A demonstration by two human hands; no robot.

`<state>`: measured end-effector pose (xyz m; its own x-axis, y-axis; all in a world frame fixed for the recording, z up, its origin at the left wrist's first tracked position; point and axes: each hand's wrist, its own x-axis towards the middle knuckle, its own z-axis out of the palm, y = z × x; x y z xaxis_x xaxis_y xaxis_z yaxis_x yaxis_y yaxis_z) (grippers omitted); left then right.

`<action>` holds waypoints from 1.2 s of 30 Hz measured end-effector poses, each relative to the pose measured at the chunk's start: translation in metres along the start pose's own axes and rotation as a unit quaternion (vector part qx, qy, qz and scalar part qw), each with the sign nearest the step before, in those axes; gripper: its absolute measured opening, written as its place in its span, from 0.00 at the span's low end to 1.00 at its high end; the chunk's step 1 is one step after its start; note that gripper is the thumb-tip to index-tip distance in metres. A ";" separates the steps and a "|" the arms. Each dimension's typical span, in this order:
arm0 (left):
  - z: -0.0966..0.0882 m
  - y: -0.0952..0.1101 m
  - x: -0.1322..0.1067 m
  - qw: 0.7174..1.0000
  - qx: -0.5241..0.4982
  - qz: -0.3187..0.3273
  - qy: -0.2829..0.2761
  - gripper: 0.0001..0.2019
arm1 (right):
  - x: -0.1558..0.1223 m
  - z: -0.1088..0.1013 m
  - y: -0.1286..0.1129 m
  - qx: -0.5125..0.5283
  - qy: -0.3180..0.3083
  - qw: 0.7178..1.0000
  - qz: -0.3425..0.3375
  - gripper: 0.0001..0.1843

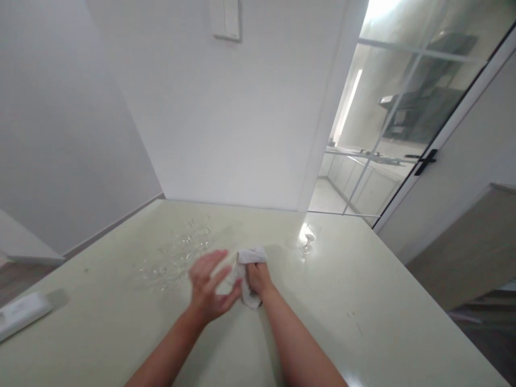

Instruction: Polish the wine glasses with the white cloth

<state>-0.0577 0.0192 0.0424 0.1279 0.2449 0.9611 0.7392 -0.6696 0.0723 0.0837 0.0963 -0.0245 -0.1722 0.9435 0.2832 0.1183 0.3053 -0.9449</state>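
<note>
My right hand (259,277) is closed on a white cloth (250,256), which hangs down beside the fingers over the middle of the table. Just left of it is my left hand (210,286), slightly blurred, its thumb and fingers spread apart. Between the left fingers and the cloth shows the faint outline of a clear glass (231,275); whether the cloth is inside or around it I cannot tell. Several clear stemmed glasses (189,239) are grouped beyond and left of my left hand. One more stemmed glass (307,242) stands apart on the right.
The pale glossy table (322,322) reaches back to a white wall (234,134). A white box-like object (24,314) lies at its left edge. To the right is a glass-paned door with a black handle (422,161), a kitchen visible through the panes.
</note>
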 end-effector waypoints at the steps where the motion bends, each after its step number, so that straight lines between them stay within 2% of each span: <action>1: -0.018 -0.017 -0.007 0.996 0.043 -0.063 0.055 0.35 | 0.001 0.001 0.001 -0.002 0.015 1.000 -0.001 0.15; 3: -0.044 -0.046 -0.022 0.963 0.099 -0.195 0.157 0.42 | 0.002 0.002 0.003 -0.008 0.033 0.999 -0.001 0.15; 4: -0.051 -0.057 -0.029 0.941 0.112 -0.262 0.181 0.42 | 0.002 0.003 0.003 -0.009 0.035 0.999 0.000 0.15; 6: -0.056 -0.067 -0.039 0.914 0.123 -0.338 0.189 0.44 | 0.002 0.003 0.004 -0.005 0.035 0.999 0.007 0.14; 8: -0.053 -0.069 -0.043 0.901 0.112 -0.374 0.189 0.45 | 0.002 0.003 0.004 0.005 0.040 0.999 0.013 0.13; 12: -0.041 -0.061 -0.041 0.890 0.065 -0.416 0.173 0.49 | 0.003 0.003 0.003 0.024 0.049 0.998 0.024 0.11; 17: -0.041 -0.059 -0.041 0.875 0.061 -0.453 0.160 0.52 | 0.004 0.003 0.000 0.021 0.041 0.998 0.033 0.10; 21: -0.042 -0.063 -0.047 0.846 0.052 -0.505 0.166 0.51 | 0.004 0.003 0.000 0.023 0.032 0.999 0.026 0.09; 24: -0.041 -0.066 -0.048 0.834 0.039 -0.523 0.174 0.47 | 0.004 0.002 0.001 0.024 0.029 0.999 0.019 0.09; 33: -0.043 -0.067 -0.049 0.835 0.026 -0.519 0.182 0.37 | 0.003 0.003 -0.001 0.018 0.034 0.999 -0.001 0.09; 36: -0.046 -0.069 -0.049 0.853 0.044 -0.476 0.208 0.37 | 0.003 0.003 0.000 0.019 0.036 0.999 0.007 0.09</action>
<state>-0.1449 0.0211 0.0022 -0.7905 0.3668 0.4905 0.4258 -0.2467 0.8706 0.0801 0.0990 -0.0236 -0.1004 0.9548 0.2797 0.0835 0.2882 -0.9539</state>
